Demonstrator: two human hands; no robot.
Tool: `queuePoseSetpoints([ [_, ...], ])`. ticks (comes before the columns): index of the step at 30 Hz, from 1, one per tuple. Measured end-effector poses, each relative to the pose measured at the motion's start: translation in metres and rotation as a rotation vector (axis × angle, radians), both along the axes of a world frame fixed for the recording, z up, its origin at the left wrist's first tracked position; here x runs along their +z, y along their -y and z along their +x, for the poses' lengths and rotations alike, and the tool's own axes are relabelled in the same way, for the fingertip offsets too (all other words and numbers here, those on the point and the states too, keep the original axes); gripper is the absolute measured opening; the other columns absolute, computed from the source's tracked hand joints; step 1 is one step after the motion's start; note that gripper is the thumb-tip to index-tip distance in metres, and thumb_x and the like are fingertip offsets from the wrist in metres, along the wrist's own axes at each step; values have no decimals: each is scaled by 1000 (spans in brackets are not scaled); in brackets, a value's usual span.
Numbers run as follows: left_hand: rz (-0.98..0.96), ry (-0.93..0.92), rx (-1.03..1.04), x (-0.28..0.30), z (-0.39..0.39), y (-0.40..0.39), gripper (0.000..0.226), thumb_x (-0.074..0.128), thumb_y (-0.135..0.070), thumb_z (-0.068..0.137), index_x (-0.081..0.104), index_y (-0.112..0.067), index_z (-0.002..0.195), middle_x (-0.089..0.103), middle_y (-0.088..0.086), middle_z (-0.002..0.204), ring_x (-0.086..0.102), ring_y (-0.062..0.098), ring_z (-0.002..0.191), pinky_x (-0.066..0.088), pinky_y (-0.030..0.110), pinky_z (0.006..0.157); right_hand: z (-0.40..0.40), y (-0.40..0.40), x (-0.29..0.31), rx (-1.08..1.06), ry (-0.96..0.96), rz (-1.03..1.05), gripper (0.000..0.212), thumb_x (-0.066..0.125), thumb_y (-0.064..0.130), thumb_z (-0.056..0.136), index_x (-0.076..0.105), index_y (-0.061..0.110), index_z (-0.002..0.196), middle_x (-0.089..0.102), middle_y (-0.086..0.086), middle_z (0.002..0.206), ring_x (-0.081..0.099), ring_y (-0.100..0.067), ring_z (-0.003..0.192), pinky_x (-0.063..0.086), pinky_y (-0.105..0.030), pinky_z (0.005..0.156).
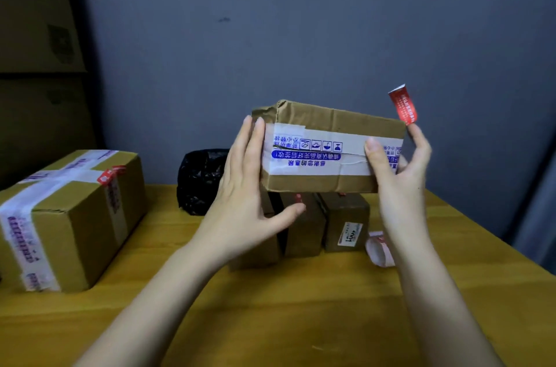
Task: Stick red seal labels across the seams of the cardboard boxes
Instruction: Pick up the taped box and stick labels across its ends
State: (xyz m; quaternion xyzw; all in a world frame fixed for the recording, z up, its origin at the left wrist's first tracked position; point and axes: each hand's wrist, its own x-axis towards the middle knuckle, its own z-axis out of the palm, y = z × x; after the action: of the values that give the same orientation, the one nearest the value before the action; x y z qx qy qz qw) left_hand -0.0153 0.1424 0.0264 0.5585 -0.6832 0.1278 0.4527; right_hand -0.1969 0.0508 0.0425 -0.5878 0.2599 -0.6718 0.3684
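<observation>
Both hands hold a taped cardboard box above the desk middle: left hand at its left end, right hand at its right end (a red seal label stuck to a fingertip). Near desk edge lies open.

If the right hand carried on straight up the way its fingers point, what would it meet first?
The right hand grips the raised taped cardboard box at its end, with a red seal label stuck to one upward fingertip. Above that the way looks free; only the grey wall lies behind, though depth is unclear.

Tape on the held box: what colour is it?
White tape with blue print, clearest in the head view.
</observation>
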Motion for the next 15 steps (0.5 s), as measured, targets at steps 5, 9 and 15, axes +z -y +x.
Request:
queuePoseSetpoints([
  [5,-6,-79,-129,5,5,-5,115,76,-42,67,-3,-32,149,11,-1,159,17,12,146,28,44,116,-13,-8,-4,-32,-128,63,68,65,39,85,26,35,141,64,13,96,62,12,81,45,-4,64],
  [9,28,-63,-74,8,1,-17,120,76,-51,60,-3,-36,149,31,-10,149,29,1,138,35,37,112,-20,-12,-3,-74,-239,86,75,65,46,84,21,34,144,61,20,91,61,7,83,45,-9,64],
  [15,168,-174,-13,8,-1,-33,110,74,-66,50,14,-44,140,40,-25,139,44,-4,125,46,34,100,-32,-19,-4,-192,-480,55,71,49,65,86,17,40,144,62,11,114,55,-16,108,42,-39,86],
])
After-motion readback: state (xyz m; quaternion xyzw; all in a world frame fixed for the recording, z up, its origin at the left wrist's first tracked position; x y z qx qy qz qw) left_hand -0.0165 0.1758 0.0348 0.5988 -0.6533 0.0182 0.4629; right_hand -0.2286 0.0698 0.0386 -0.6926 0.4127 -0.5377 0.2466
